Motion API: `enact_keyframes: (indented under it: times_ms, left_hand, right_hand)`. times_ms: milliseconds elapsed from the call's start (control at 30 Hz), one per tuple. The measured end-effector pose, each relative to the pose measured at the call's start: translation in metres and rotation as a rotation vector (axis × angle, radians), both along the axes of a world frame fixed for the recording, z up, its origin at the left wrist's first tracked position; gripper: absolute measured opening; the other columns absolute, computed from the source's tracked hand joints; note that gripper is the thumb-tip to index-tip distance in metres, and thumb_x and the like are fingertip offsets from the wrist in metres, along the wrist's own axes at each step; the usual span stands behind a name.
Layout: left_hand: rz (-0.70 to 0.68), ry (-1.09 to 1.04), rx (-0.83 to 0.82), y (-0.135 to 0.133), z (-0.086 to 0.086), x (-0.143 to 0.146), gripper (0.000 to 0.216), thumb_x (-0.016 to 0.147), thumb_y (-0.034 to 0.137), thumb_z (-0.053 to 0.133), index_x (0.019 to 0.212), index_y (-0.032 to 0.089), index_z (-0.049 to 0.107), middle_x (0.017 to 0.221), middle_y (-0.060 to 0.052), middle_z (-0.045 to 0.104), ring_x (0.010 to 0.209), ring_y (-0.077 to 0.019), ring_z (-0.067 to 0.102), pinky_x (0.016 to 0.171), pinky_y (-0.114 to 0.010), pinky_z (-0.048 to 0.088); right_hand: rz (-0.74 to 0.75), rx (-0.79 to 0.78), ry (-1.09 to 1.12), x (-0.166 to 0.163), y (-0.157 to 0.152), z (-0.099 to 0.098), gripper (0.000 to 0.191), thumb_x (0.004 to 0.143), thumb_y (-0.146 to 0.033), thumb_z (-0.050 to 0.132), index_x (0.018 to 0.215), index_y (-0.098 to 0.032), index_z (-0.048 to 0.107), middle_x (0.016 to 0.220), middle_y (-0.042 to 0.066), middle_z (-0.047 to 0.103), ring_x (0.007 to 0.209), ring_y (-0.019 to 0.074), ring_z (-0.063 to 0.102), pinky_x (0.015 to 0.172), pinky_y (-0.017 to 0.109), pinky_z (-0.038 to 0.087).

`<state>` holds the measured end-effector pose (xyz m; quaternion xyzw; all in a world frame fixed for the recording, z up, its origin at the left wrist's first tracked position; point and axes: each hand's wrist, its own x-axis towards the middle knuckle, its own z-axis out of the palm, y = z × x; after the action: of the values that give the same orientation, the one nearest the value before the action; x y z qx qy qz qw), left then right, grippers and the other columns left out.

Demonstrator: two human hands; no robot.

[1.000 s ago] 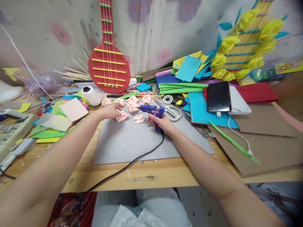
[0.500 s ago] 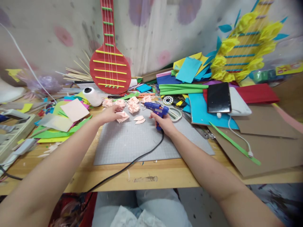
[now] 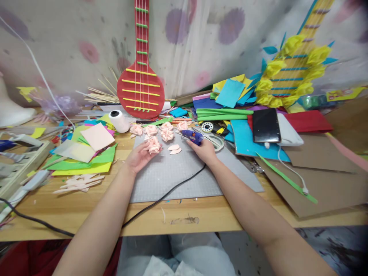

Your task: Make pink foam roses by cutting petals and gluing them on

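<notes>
A pale pink paper flower (image 3: 153, 145) sits in the fingers of my left hand (image 3: 140, 158), which is turned palm up over the left part of the grey cutting mat (image 3: 172, 184). My right hand (image 3: 206, 151) is wrapped round a blue hot glue gun (image 3: 193, 136), its nozzle pointing left. The gun's black cord (image 3: 163, 196) runs across the mat toward the lower left. Between my hands lie a few pink paper petals (image 3: 174, 148). Several more pink paper flowers (image 3: 167, 132) stand at the mat's back edge. Scissors (image 3: 215, 142) rest just behind my right hand.
Behind stands a red paper lute (image 3: 140, 92), with a thread spool (image 3: 119, 122) beside it. Coloured paper sheets (image 3: 83, 149) and pink scraps (image 3: 79, 183) lie left. On the right are a black phone (image 3: 266, 125), cardboard (image 3: 310, 191) and a yellow flowered instrument (image 3: 290, 76).
My left hand has rolled palm up, showing the pink flower it holds more fully. The glue gun has tilted slightly in my right hand. The whole view has shifted a little.
</notes>
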<state>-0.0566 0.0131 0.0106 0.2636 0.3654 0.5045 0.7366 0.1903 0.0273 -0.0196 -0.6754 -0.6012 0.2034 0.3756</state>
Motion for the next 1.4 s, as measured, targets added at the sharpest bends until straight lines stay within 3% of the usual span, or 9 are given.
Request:
enact_keyframes:
  times_ms: [300, 633, 767, 900, 967, 1067, 1233, 1400]
  left_hand:
    - [0.005, -0.148, -0.028, -0.003, -0.004, 0.001, 0.038, 0.085, 0.035, 0.042, 0.106, 0.007, 0.055, 0.098, -0.017, 0.064, 0.099, -0.025, 0.061, 0.084, -0.04, 0.052]
    - [0.101, -0.181, -0.059, -0.002, -0.007, 0.001, 0.043, 0.075, 0.016, 0.038, 0.116, 0.006, 0.049, 0.101, -0.017, 0.063, 0.098, -0.0268, 0.06, 0.082, -0.046, 0.051]
    - [0.091, -0.139, -0.053, -0.001, -0.009, 0.003, 0.04, 0.076, 0.017, 0.038, 0.111, 0.007, 0.052, 0.099, -0.016, 0.063, 0.094, -0.0244, 0.061, 0.082, -0.044, 0.05]
    - [0.087, -0.081, -0.005, -0.001, -0.009, 0.006, 0.035, 0.077, 0.022, 0.039, 0.104, 0.008, 0.056, 0.094, -0.013, 0.064, 0.087, -0.0219, 0.062, 0.081, -0.042, 0.05]
    - [0.104, -0.062, 0.031, -0.001, -0.01, 0.007, 0.033, 0.078, 0.024, 0.04, 0.103, 0.011, 0.057, 0.095, -0.011, 0.064, 0.085, -0.0201, 0.062, 0.081, -0.041, 0.05]
    - [0.149, -0.078, 0.087, -0.002, -0.01, 0.009, 0.03, 0.081, 0.027, 0.039, 0.101, 0.014, 0.057, 0.097, -0.009, 0.063, 0.084, -0.0172, 0.061, 0.081, -0.037, 0.049]
    - [0.185, -0.087, 0.127, -0.005, -0.009, 0.012, 0.032, 0.085, 0.041, 0.037, 0.097, 0.018, 0.056, 0.094, -0.006, 0.063, 0.085, -0.0149, 0.06, 0.081, -0.032, 0.048]
    - [0.207, -0.054, 0.144, -0.01, -0.008, 0.022, 0.031, 0.085, 0.043, 0.04, 0.097, 0.02, 0.056, 0.093, -0.003, 0.063, 0.086, -0.0136, 0.06, 0.083, -0.029, 0.046]
  right_hand:
    - [-0.096, -0.079, -0.204, -0.003, 0.005, 0.003, 0.057, 0.072, -0.064, 0.047, 0.095, -0.016, 0.067, 0.086, 0.013, 0.068, 0.082, 0.0268, 0.063, 0.068, 0.034, 0.046]
    - [-0.04, -0.126, -0.219, 0.0, 0.0, 0.006, 0.05, 0.073, -0.059, 0.05, 0.093, -0.015, 0.064, 0.086, 0.012, 0.067, 0.082, 0.0251, 0.062, 0.07, 0.034, 0.045]
    - [-0.038, 0.05, -0.096, 0.001, -0.005, 0.01, 0.057, 0.067, -0.057, 0.057, 0.108, -0.017, 0.053, 0.096, 0.01, 0.063, 0.083, 0.0221, 0.059, 0.071, 0.034, 0.045]
    - [-0.143, 0.43, -0.098, 0.001, -0.017, 0.029, 0.051, 0.072, -0.049, 0.056, 0.11, -0.016, 0.048, 0.105, 0.013, 0.055, 0.094, 0.0232, 0.053, 0.077, 0.037, 0.044]
    - [-0.077, 0.533, -0.139, -0.006, -0.023, 0.04, 0.039, 0.077, -0.043, 0.051, 0.106, -0.018, 0.05, 0.102, 0.013, 0.054, 0.095, 0.0233, 0.052, 0.079, 0.039, 0.043]
    - [0.156, 0.534, -0.181, -0.027, -0.029, 0.05, 0.022, 0.08, -0.035, 0.05, 0.095, -0.02, 0.053, 0.092, 0.008, 0.055, 0.087, 0.0205, 0.052, 0.079, 0.037, 0.042]
    - [0.518, 0.445, -0.321, -0.079, -0.03, 0.043, 0.023, 0.076, -0.034, 0.057, 0.093, -0.02, 0.054, 0.098, 0.009, 0.054, 0.094, 0.0219, 0.048, 0.082, 0.035, 0.039]
    - [0.48, 0.412, -0.359, -0.113, -0.022, 0.031, 0.024, 0.075, -0.03, 0.055, 0.094, -0.017, 0.053, 0.096, 0.01, 0.054, 0.093, 0.0229, 0.047, 0.08, 0.034, 0.038]
